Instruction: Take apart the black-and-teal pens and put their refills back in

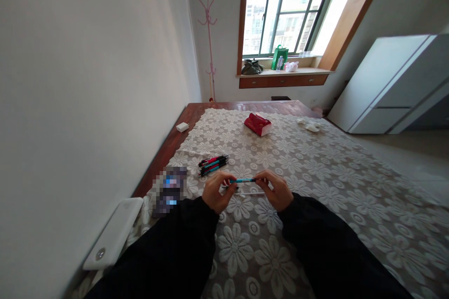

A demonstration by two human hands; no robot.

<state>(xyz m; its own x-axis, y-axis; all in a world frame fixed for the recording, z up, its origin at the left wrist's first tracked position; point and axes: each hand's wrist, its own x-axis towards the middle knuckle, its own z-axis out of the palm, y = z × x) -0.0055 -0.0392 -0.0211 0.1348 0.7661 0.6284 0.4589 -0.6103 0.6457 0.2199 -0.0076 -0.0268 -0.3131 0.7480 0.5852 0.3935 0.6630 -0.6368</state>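
a blue pen [242,180] is held flat between two hands, just above the flowered cloth [315,182] on the bed. the left hand [218,191] pinches one end and the right hand [277,189] pinches the other, each grip pressed on the pen. a thin clear stick [250,193] lies just under the grips. it looks like the pen is being pulled apart or put together, so both ends need a firm, straight hold. more pens [213,165] lie just past the left grip. a red pack [258,124] sits far beyond.
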